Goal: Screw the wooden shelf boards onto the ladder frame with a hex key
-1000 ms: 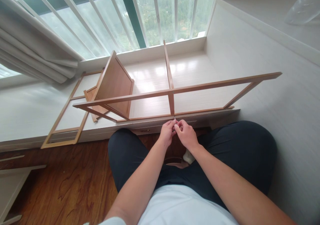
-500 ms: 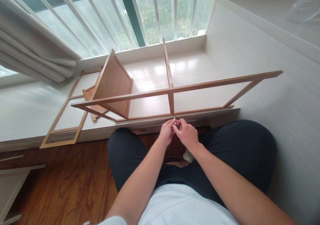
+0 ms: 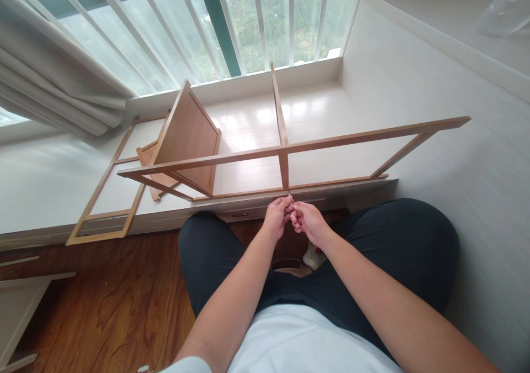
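A tiny metal bit (image 3: 290, 201) is pinched by fingers of L hand (image 3: 276, 219) & R hand (image 3: 307, 223), just under the wood frame (image 3: 285, 151).

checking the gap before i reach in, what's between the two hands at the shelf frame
Head view: a small metal piece, too small to identify, pinched between left hand and right hand, just below the wooden frame.

My right hand (image 3: 308, 222) has rolled at the wrist and slid slightly lower and rightward from my left hand (image 3: 276, 218), its fingers curling more around the small metal fastener (image 3: 290, 200) below the wooden frame (image 3: 285, 166).
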`<state>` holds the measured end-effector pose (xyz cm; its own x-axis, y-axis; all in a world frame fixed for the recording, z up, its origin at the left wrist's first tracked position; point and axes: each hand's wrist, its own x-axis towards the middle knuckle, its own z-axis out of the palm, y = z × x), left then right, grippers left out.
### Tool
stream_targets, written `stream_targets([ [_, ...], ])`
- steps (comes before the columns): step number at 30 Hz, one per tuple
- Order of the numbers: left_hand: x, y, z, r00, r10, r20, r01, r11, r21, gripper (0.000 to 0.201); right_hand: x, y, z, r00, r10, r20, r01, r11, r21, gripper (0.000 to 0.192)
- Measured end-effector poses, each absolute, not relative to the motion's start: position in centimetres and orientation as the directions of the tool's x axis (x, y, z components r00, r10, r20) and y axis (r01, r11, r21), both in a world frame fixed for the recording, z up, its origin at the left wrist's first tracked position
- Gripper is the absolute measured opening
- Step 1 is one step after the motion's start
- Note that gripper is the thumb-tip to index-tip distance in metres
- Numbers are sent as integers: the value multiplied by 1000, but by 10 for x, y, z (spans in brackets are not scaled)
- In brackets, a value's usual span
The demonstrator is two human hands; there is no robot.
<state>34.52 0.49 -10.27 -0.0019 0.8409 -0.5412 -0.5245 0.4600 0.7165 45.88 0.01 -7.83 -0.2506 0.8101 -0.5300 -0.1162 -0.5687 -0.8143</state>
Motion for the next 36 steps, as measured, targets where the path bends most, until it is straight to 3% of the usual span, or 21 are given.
stream_targets([
  [10,346,3,-98,-40,848,-528,-498,441,746,41,460,-2,-81,-138,862,-488,-49,-498,-866,24],
  [14,345,3,-99,-28,851,-525,-494,445,747,40,462,-6,-79,-52,958,-282,251,-261,-932,23],
  [17,344,3,-100,-27,852,-522,-497,442,746,40,463,-8,-75,-40,984,-175,493,-133,-860,21],
  [22,345,3,-98,-20,853,-522,-502,443,742,42,462,-9,-67,-33,982,-185,660,-117,-742,20],
  [31,346,3,-97,-20,864,-504,-508,425,749,41,461,-10,-61,-64,986,-154,807,-40,-589,19],
  [36,345,3,-98,-34,863,-504,-511,418,751,40,461,-9,-61,-70,986,-153,807,-34,-590,20],
])
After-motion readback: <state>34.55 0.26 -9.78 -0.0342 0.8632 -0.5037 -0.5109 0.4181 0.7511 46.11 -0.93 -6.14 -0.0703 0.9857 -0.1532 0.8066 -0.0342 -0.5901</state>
